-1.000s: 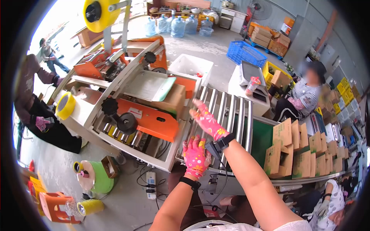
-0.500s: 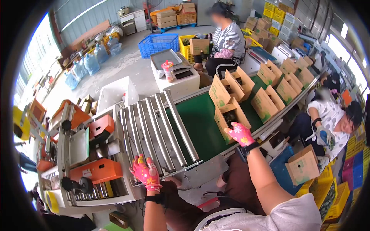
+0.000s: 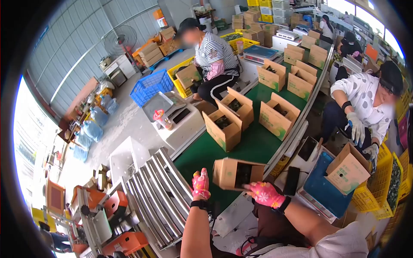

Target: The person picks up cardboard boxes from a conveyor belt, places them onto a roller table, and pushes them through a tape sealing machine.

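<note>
A cardboard box [image 3: 225, 173] lies tilted at the near end of the green conveyor belt [image 3: 189, 161], its open top facing right with dark contents inside. My right hand [image 3: 266, 194], in a pink floral glove, has its fingers closed on the box's lower right edge. Just left of the box is my left hand [image 3: 201, 185], in a matching glove, fingers raised and holding nothing. Beyond these, an upright open box [image 3: 223, 131] stands on the belt, with another box [image 3: 279, 116] to its right. Both contain dark items.
Metal rollers [image 3: 157, 195] continue from the belt toward an orange-and-grey machine [image 3: 114, 204]. Across the belt a person [image 3: 215, 56] sits holding a box; another person [image 3: 361, 99] sits at right beside a box [image 3: 347, 170] on a blue scale [image 3: 325, 189] and yellow crates [image 3: 370, 193].
My view has turned to the right. The nearest box has gone from upright to tilted, with my right hand on it. My left hand has moved from the rollers to beside that box.
</note>
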A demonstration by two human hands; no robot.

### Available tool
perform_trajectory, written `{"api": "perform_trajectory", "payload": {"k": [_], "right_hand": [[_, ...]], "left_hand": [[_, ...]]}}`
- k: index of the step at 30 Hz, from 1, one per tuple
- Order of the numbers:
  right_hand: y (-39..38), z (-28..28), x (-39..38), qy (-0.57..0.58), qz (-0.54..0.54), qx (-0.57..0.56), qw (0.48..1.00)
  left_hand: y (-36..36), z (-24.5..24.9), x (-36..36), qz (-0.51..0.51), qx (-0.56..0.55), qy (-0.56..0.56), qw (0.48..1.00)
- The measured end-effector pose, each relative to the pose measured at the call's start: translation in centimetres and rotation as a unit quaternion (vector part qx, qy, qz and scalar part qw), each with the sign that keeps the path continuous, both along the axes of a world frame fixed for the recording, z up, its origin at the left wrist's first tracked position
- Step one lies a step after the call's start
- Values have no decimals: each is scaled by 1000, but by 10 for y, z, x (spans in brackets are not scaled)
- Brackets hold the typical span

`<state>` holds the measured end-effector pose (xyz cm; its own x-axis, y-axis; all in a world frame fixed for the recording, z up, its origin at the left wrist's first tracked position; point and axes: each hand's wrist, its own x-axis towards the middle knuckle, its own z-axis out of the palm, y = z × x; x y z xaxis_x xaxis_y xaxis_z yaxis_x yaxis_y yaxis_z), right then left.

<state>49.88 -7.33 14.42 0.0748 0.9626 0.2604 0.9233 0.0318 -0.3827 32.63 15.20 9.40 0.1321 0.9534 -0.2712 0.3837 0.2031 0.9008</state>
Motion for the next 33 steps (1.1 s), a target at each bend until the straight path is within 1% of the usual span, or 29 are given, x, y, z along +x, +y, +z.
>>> {"api": "perform_trajectory", "payload": {"k": [1, 2, 3, 4, 5, 7, 8, 9, 10, 11, 12, 13, 14, 15, 16, 17, 19, 23, 25, 26, 27, 29, 30, 31, 32, 33], "right_hand": [[-11, 0, 7, 7, 23, -14, 1000], [-20, -6, 16, 2, 48, -33, 998], [-26, -11, 23, -2, 71, -50, 996], [-31, -9, 24, -39, 83, -82, 992], [-33, -10, 24, -20, 84, -81, 993], [-29, 0, 22, -3, 82, -67, 994], [-24, 15, 20, 1, 69, -56, 996], [-20, 34, 17, 13, 81, -43, 996], [-16, 46, 11, 24, 93, -34, 995], [-7, 48, 6, 34, 106, 41, 993], [2, 57, -4, 50, 120, 90, 987], [12, 74, -14, 64, 143, 103, 982], [20, 90, -27, 88, 154, 88, 980], [32, 92, -40, 67, 177, 75, 979], [41, 97, -51, 140, 208, 126, 960], [54, 108, -66, 89, 211, 130, 965], [71, 142, -90, 46, 229, 59, 970], [87, 162, -138, 45, 272, 63, 959], [88, 163, -162, -37, 297, 127, 946], [95, 163, -166, 10, 328, 107, 939], [109, 168, -174, 14, 331, 26, 943], [129, 180, -179, 39, 339, -41, 939], [134, 172, -184, 38, 345, -38, 937], [140, 162, -189, 66, 331, -35, 941], [147, 153, -196, 95, 318, -32, 943], [147, 149, -200, 45, 310, -23, 949]], "left_hand": [[1, -7, 11, 21, -20, 122, 992], [1, -11, 13, -51, -74, 15, 996], [18, -56, 12, -59, -136, -114, 982], [10, -52, 18, -63, -138, -149, 977], [1, -39, 23, -69, -139, -181, 971], [-13, -6, 20, -58, -73, -106, 990], [-32, 38, 18, -56, -43, -114, 991], [-20, 16, 6, -36, 53, -66, 996], [-35, 64, -2, -32, -3, -83, 996], [0, 0, -39, -47, 51, -234, 970], [-23, 58, -44, -3, -25, -286, 958], [-18, 46, -76, -53, 39, -353, 933], [-19, 44, -101, -19, 29, -373, 927], [-9, 24, -143, 7, -63, -419, 906], [-31, 42, -157, -5, -52, -405, 913], [-30, 49, -161, -5, -45, -403, 914], [-32, 64, -180, -8, -39, -398, 916], [-41, 90, -216, 1, -32, -398, 917], [-46, 98, -228, 2, -35, -401, 915], [-51, 100, -236, 4, -39, -403, 915], [-58, 101, -243, 6, -43, -404, 914], [-65, 106, -256, 4, -47, -406, 913], [-67, 109, -263, 0, -46, -405, 913], [-67, 111, -272, -5, -45, -404, 914], [-65, 107, -280, 38, -44, -407, 912], [-65, 101, -284, 81, -42, -412, 907]]}}
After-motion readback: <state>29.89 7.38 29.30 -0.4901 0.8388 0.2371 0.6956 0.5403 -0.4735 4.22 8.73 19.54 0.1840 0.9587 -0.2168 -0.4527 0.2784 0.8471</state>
